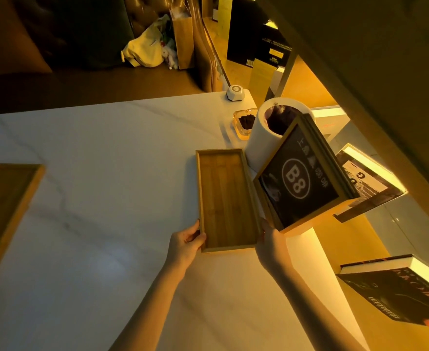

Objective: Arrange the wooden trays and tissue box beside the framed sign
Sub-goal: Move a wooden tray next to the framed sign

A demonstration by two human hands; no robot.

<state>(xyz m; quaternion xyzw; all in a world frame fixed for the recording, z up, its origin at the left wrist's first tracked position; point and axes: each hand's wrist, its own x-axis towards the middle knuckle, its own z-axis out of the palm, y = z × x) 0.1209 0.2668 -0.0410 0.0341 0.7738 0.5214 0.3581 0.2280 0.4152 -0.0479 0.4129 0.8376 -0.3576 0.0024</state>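
Fingers (263,225) of right hand (271,243) half-hidden behind wooden tray (227,198) rim.

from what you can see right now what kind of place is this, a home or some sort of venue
Probably a lounge, bar or karaoke room rather than a home: the framed sign reads "B8" like a table or room number, a white call-button device sits on the marble table, and a glass ashtray stands nearby.
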